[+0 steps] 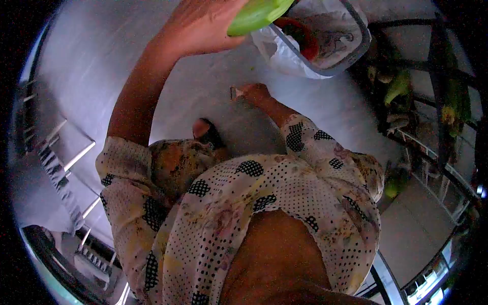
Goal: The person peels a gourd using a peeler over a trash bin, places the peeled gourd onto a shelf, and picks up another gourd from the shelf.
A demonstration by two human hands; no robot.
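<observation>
head view shows grey floor [76, 61] with a white-bag-lined bin [284, 58] at upper right; just left of its rim, the left hand [203, 30] grasps a green gourd [251, 19]; lower down, the right hand [255, 94] is clenched around a small object [234, 93], too unclear to identify.

The left arm [134, 99] extends far, left grip [206, 28] curled; the right forearm [277, 111] angles leftward, right grip [253, 93] clenched nearer.
</observation>
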